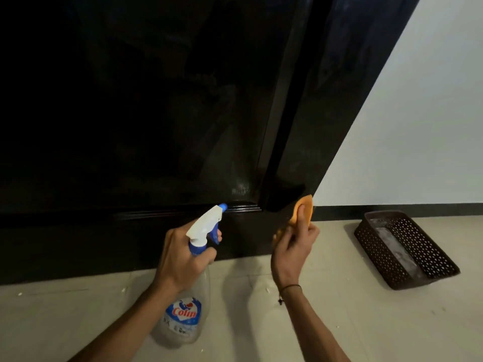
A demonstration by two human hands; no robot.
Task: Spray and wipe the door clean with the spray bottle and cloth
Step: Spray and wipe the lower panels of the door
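Observation:
A glossy black door (146, 121) fills the upper left of the head view, its bottom rail reaching the floor. My left hand (180, 257) grips the neck of a clear spray bottle (188, 309) with a white and blue trigger head, one finger on the trigger, the nozzle aimed at the door's lower moulding. My right hand (295, 246) holds a folded orange cloth (304, 209), with the thumb lying over it, at the door's bottom right corner. A faint wet patch glints on the panel just above the nozzle.
A dark brown perforated plastic basket (428, 257) lies on the beige tiled floor (339, 296) to the right, near the black skirting under a white wall (418, 126). Small white specks dot the floor.

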